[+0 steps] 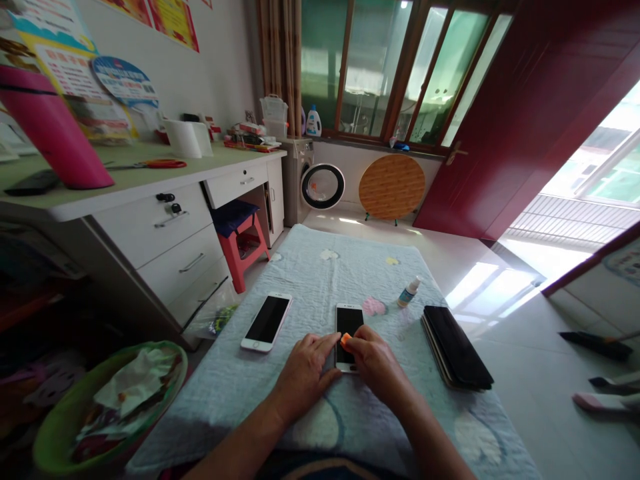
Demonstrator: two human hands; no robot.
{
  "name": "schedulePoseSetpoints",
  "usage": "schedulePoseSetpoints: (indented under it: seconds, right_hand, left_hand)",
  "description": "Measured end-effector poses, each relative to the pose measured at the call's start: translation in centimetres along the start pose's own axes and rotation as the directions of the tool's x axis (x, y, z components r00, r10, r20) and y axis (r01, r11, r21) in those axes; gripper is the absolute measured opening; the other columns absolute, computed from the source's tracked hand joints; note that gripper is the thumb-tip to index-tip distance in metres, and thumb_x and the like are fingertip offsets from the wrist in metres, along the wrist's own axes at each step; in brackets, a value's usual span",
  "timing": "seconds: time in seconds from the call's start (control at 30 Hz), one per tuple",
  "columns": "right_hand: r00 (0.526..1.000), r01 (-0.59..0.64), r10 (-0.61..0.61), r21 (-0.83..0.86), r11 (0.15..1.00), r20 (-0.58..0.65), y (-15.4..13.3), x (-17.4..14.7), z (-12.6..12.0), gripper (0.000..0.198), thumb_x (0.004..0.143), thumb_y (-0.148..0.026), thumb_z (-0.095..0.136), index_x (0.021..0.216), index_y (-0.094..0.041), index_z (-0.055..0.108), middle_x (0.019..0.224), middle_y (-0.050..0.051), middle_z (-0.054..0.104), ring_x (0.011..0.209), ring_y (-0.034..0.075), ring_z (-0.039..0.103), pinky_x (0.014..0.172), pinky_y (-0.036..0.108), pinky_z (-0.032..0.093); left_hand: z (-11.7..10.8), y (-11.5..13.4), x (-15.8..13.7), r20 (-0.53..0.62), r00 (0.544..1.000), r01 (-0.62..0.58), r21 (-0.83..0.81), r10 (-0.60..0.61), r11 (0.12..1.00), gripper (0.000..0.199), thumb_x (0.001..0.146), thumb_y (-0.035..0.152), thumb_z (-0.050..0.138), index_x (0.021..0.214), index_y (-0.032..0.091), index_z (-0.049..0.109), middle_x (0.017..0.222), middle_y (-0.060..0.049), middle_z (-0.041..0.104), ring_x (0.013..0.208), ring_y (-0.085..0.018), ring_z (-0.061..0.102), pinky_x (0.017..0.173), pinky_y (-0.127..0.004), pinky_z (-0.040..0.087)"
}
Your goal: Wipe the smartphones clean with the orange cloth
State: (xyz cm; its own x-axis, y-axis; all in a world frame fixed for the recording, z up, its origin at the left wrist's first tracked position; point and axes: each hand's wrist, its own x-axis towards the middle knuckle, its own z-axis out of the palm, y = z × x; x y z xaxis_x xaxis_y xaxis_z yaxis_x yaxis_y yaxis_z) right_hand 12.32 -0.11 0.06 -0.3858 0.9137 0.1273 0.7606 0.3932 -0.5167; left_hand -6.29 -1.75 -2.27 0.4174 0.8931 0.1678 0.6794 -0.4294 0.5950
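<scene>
A white-framed smartphone (350, 319) with a dark screen lies face up on the light blue quilted cloth (320, 280). My left hand (309, 367) braces its left side, fingers reaching onto the screen edge and thumb near the bottom corner. Pinched in my right hand (375, 363) is a small orange piece (345, 340), pressed on the screen; whether it is cloth or sponge I cannot tell. A second white smartphone (267, 323) rests to the left. Beyond my right hand stands a small spray bottle (409, 292) with a white cap. Farther right lies a stacked black tablet (456, 347).
A green basket (183, 363) with crumpled paper sits at the lower left. Along the left wall runs a white desk (155, 220) with a pink flask (55, 130) and scissors (165, 164). A red stool (245, 250) is under it. A washing machine (299, 157) stands with its door open.
</scene>
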Motion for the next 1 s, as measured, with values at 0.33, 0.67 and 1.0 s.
schedulePoseSetpoints:
  seconds: [0.33, 0.67, 1.0]
  right_hand:
    - [0.989, 0.089, -0.100, 0.098, 0.991, 0.112, -1.5, -1.8, -0.1, 0.022, 0.089, -0.010, 0.050, 0.078, -0.019, 0.066, 0.085, 0.001, 0.054, 0.077, 0.012, 0.051, 0.069, 0.021, 0.038]
    - [0.985, -0.046, 0.037, 0.049, 0.998, 0.167, 0.2, -3.4, -3.0, 0.028, 0.084, -0.004, 0.046, 0.076, -0.019, 0.069, 0.083, 0.003, 0.056, 0.076, 0.013, 0.052, 0.068, 0.023, 0.036]
    - [0.989, 0.069, -0.069, 0.005, 0.998, 0.127, -1.2, -1.6, -0.6, 0.024, 0.091, -0.012, 0.049, 0.077, -0.018, 0.067, 0.083, 0.002, 0.053, 0.075, 0.012, 0.049, 0.066, 0.023, 0.034]
  left_hand:
    - [-0.2, 0.0, 0.3, 0.035, 0.999, -0.041, 0.064, 0.039, 0.997, 0.042, 0.090, 0.033, 0.059, 0.131, 0.026, 0.057, 0.138, -0.006, 0.055, 0.118, -0.026, 0.052, 0.100, -0.043, 0.041]
    - [-0.4, 0.2, 0.3, 0.062, 0.998, -0.017, 0.075, 0.012, 0.997, 0.047, 0.085, 0.023, 0.065, 0.131, 0.024, 0.057, 0.141, -0.004, 0.054, 0.116, -0.025, 0.052, 0.100, -0.042, 0.040]
    - [-0.2, 0.0, 0.2, 0.043, 0.999, -0.035, 0.066, 0.032, 0.997, 0.045, 0.088, 0.027, 0.063, 0.132, 0.024, 0.056, 0.139, -0.004, 0.055, 0.115, -0.025, 0.051, 0.100, -0.042, 0.041]
